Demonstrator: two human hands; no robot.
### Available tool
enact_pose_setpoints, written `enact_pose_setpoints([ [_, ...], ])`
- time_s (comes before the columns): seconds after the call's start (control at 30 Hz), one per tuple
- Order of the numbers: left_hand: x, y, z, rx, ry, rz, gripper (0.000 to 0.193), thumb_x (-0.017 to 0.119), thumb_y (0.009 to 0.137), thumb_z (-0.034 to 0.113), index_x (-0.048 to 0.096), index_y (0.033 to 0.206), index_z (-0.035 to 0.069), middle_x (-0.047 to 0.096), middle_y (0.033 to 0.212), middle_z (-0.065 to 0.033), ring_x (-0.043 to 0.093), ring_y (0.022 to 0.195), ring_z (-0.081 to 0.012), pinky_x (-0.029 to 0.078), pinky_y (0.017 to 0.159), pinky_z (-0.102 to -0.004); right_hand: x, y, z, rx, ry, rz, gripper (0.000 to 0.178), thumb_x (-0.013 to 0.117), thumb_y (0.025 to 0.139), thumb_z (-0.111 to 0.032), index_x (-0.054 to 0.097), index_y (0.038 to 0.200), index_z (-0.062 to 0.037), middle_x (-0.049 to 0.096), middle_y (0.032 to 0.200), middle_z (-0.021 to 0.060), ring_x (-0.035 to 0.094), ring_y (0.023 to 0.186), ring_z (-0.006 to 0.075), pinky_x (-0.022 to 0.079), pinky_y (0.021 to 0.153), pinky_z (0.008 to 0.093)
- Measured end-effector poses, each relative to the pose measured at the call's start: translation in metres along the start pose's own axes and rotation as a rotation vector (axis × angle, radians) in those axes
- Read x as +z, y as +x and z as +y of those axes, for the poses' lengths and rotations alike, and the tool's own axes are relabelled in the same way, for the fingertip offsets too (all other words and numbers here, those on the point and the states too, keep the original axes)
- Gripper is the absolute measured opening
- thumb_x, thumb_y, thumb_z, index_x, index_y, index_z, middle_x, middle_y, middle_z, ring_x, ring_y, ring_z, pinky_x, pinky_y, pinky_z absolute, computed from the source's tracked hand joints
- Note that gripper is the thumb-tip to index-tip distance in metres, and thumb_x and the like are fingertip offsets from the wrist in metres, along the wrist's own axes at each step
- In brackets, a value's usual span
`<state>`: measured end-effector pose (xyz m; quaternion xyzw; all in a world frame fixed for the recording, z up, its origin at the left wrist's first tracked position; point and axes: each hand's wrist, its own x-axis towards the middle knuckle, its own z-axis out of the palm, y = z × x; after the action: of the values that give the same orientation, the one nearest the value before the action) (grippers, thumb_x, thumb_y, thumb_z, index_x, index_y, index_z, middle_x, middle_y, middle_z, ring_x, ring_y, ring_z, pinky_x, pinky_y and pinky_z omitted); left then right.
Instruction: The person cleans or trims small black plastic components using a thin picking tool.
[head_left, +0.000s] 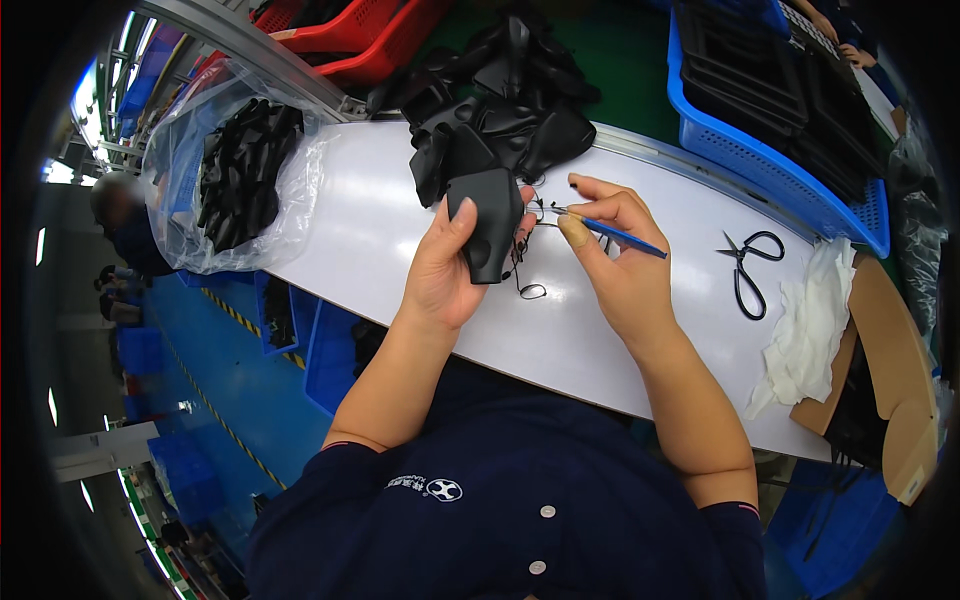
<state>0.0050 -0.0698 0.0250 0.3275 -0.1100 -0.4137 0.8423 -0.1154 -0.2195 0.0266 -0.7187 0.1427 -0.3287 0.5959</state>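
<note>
My left hand [442, 262] is closed round a black moulded part [487, 215], thumb on its face, held up over the white table. In my right hand [625, 255] is a slim blue-handled tool [630, 238], pinched between thumb and fingers. Its thin metal tip points left, at the right edge of the part; whether it touches cannot be made out. Thin black curled strips [533, 291] hang or lie beside that edge. Just beyond my hands a heap of similar black parts [520, 130] covers the table's far side.
At the left stands a clear plastic bag [168, 205] of black parts. Black-handled scissors [745, 275] and a white cloth [805, 325] lie right, beside a cardboard box [890, 370]. Blue [760, 165] and red [385, 45] baskets stand beyond the table. Other people are farther off.
</note>
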Motion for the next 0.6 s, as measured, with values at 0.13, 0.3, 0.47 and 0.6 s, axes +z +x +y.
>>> enact_pose_setpoints([
  [0.13,0.011,0.003,-0.005,0.013,0.051,0.182,0.038,0.055,0.099,0.016,0.043,0.132,0.001,0.055,0.126,-0.0202,0.053,0.126,-0.0309,0.050,0.104,-0.0348,0.006,-0.007,0.003,0.042,0.262,-0.070,0.014,0.074,0.085,-0.010,0.066,0.093,-0.0010,0.065,0.107,0.0106,0.064,0.096,0.0189,0.050,0.086,0.0295],
  [0.3,0.007,0.006,-0.009,-0.019,-0.020,0.250,0.034,0.058,0.099,0.019,0.048,0.127,0.004,0.060,0.114,-0.0135,0.060,0.107,-0.0224,0.053,0.092,-0.0321,0.015,-0.016,0.006,-0.086,0.165,-0.119,0.014,0.074,0.083,-0.002,0.068,0.095,-0.0004,0.066,0.108,0.0104,0.065,0.095,0.0177,0.052,0.084,0.0291],
  [0.47,0.007,0.005,-0.017,-0.032,-0.131,0.177,0.029,0.058,0.099,0.021,0.052,0.124,0.007,0.061,0.109,-0.0082,0.060,0.098,-0.0181,0.052,0.087,-0.0325,0.020,-0.017,0.002,-0.029,0.372,-0.050,0.015,0.072,0.085,-0.001,0.067,0.100,0.0006,0.066,0.111,0.0128,0.066,0.098,0.0168,0.053,0.089,0.0284],
  [0.6,0.020,0.003,-0.021,-0.002,-0.125,0.149,0.026,0.058,0.099,0.021,0.053,0.122,0.009,0.061,0.105,-0.0052,0.060,0.098,-0.0169,0.051,0.089,-0.0324,0.019,-0.019,0.003,-0.034,0.413,-0.056,0.017,0.071,0.087,-0.001,0.066,0.103,0.0024,0.066,0.113,0.0138,0.065,0.102,0.0172,0.053,0.092,0.0292],
])
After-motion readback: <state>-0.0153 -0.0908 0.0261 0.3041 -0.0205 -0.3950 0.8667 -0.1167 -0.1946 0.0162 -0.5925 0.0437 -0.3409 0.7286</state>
